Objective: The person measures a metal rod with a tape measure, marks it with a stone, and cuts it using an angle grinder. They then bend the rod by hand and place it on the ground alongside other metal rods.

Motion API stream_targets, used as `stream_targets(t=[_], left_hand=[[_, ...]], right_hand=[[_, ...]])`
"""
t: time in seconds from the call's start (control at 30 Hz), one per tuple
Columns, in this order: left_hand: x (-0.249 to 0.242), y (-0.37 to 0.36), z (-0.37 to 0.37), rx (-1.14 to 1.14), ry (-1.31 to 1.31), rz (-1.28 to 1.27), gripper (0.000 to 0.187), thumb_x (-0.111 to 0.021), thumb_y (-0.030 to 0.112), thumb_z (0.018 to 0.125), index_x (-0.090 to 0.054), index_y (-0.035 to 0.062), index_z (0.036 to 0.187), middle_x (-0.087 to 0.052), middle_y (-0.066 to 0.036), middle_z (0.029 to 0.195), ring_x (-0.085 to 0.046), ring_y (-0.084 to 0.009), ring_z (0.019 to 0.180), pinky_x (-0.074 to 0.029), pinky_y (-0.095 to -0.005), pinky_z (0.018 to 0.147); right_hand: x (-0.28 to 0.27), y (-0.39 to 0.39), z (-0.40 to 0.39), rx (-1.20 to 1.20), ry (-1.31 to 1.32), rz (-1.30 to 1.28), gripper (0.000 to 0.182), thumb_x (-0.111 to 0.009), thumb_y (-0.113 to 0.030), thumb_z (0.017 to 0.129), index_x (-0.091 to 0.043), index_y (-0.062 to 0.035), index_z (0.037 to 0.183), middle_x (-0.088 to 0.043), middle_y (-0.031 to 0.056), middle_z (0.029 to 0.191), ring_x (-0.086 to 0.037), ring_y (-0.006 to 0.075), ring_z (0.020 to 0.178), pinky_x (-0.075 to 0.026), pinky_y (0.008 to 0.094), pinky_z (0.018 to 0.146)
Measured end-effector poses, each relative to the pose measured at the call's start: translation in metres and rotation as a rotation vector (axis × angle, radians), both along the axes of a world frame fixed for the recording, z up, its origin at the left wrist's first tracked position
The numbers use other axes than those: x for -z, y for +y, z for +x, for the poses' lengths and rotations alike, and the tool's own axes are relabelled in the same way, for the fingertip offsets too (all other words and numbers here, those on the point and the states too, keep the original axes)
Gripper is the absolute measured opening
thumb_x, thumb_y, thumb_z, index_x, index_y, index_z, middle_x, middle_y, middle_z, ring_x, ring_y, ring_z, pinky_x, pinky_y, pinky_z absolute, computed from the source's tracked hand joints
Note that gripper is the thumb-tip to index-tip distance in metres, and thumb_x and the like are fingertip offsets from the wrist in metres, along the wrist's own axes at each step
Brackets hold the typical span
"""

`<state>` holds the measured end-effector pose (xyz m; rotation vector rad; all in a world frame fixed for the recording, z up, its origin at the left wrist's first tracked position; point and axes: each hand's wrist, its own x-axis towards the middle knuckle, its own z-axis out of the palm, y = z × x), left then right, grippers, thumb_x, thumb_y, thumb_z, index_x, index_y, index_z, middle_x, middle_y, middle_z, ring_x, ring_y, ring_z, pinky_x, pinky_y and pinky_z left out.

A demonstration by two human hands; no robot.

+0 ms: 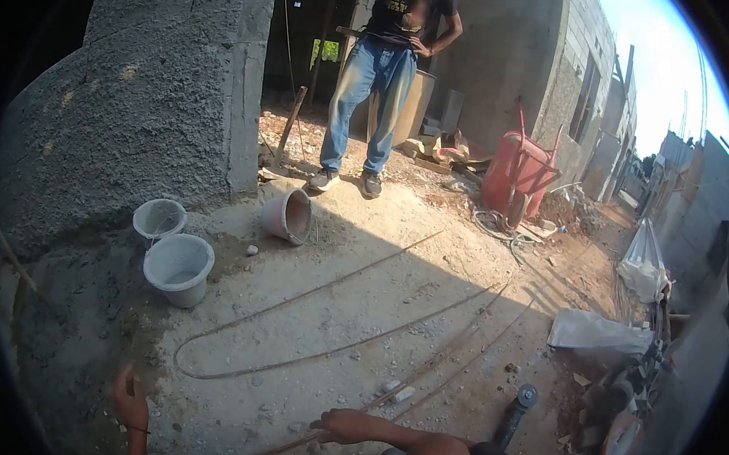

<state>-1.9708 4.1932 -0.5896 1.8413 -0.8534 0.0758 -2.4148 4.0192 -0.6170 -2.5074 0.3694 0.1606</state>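
Note:
My right hand (343, 427) is closed around thin reddish-brown steel rods (432, 360) near the bottom of the view. How many rods lie in its grip is hidden. My left hand (132, 400) is low at the left, over the grey ground, its fingers pointing up and slightly apart with nothing visible in them. Between the hands and the wall lies a long rod bent into a U (181, 358), its two legs running off to the upper right. An angle grinder (519, 409) rests on the ground to the right of my right forearm.
Two buckets (179, 268) (158, 218) stand by the rough wall (159, 96); another bucket (288, 217) lies tipped. A person in jeans (370, 98) stands in front. A red wheelbarrow (521, 177) leans at the back right. White sacks (600, 333) and rubble line the right side.

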Motion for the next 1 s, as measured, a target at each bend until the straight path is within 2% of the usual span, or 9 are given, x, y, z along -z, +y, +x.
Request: stream_targets(t=[0.13,0.2,0.27,0.33,0.43,0.53,0.67,0.73,1.0], left_hand=[[-0.072,-0.093,-0.074,0.514,-0.151,0.115,0.032,-0.062,0.004,0.082,-0.062,0.0018,0.115,-0.067,-0.012,0.088,-0.064,-0.0182,0.072,-0.051,-0.0297,0.064],[-0.094,-0.127,-0.122,0.757,-0.277,0.201,0.033,-0.064,0.007,0.08,-0.063,0.0046,0.113,-0.067,-0.013,0.088,-0.065,-0.0247,0.07,-0.052,-0.0331,0.064],[-0.09,-0.15,-0.16,0.998,-0.516,0.232,0.033,-0.065,0.012,0.081,-0.063,0.0081,0.114,-0.066,-0.013,0.09,-0.064,-0.0287,0.073,-0.053,-0.0367,0.065],[-0.079,-0.165,-0.192,1.161,-0.672,0.403,0.033,-0.065,0.021,0.084,-0.063,0.0151,0.116,-0.066,-0.01,0.093,-0.065,-0.0269,0.078,-0.054,-0.037,0.067],[-0.05,-0.182,-0.226,1.369,-0.737,0.427,0.033,-0.063,0.026,0.086,-0.063,0.0174,0.118,-0.066,-0.009,0.094,-0.065,-0.0269,0.082,-0.054,-0.0372,0.069],[-0.026,-0.19,-0.24,1.479,-0.677,0.472,0.034,-0.061,0.027,0.088,-0.062,0.0188,0.12,-0.065,-0.009,0.094,-0.064,-0.0266,0.083,-0.054,-0.037,0.069],[-0.032,-0.202,-0.243,1.451,-0.632,0.544,0.034,-0.062,0.029,0.088,-0.062,0.0178,0.12,-0.067,-0.01,0.096,-0.066,-0.0262,0.083,-0.054,-0.0372,0.071],[-0.037,-0.203,-0.244,1.378,-0.388,0.485,0.034,-0.063,0.031,0.088,-0.065,0.0166,0.118,-0.068,-0.012,0.097,-0.067,-0.0258,0.081,-0.054,-0.0375,0.073],[-0.038,-0.185,-0.222,1.354,-0.367,0.569,0.034,-0.065,0.032,0.086,-0.066,0.0156,0.116,-0.068,-0.014,0.097,-0.067,-0.0262,0.078,-0.054,-0.0374,0.074]], right_hand=[[-0.039,0.004,-0.042,0.102,-0.048,0.104,0.044,-0.057,-0.037,0.092,-0.054,-0.0058,0.123,-0.063,0.0213,0.102,-0.061,0.0396,0.096,-0.049,0.0471,0.084],[-0.05,-0.003,-0.058,0.151,-0.074,0.196,0.046,-0.057,-0.038,0.092,-0.054,-0.006,0.125,-0.063,0.0212,0.103,-0.061,0.0397,0.097,-0.048,0.0472,0.085],[-0.053,-0.006,-0.07,0.248,-0.065,0.049,0.046,-0.055,-0.037,0.093,-0.053,-0.0055,0.127,-0.063,0.0208,0.106,-0.06,0.0396,0.099,-0.048,0.0466,0.086],[-0.055,-0.006,-0.083,0.299,-0.078,0.049,0.046,-0.054,-0.037,0.094,-0.052,-0.0059,0.128,-0.063,0.021,0.107,-0.06,0.0395,0.1,-0.048,0.0456,0.087],[-0.055,-0.006,-0.1,0.339,-0.06,0.038,0.047,-0.054,-0.038,0.095,-0.052,-0.0063,0.129,-0.062,0.0216,0.112,-0.059,0.0395,0.104,-0.047,0.044,0.09],[-0.049,0.0,-0.11,0.313,-0.181,0.035,0.043,-0.056,-0.035,0.094,-0.054,-0.0048,0.124,-0.064,0.0211,0.101,-0.061,0.0395,0.098,-0.048,0.045,0.085],[-0.043,-0.002,-0.1,0.266,-0.162,0.053,0.045,-0.056,-0.036,0.093,-0.053,-0.007,0.127,-0.064,0.0219,0.1,-0.062,0.04,0.096,-0.049,0.0463,0.083],[-0.04,-0.002,-0.092,0.241,-0.186,0.062,0.045,-0.056,-0.036,0.093,-0.053,-0.007,0.127,-0.064,0.0221,0.1,-0.062,0.0401,0.095,-0.049,0.0466,0.083],[-0.04,0.005,-0.072,0.189,-0.122,0.119,0.043,-0.056,-0.034,0.094,-0.053,-0.0065,0.127,-0.063,0.0215,0.102,-0.061,0.0401,0.097,-0.048,0.0469,0.084]])
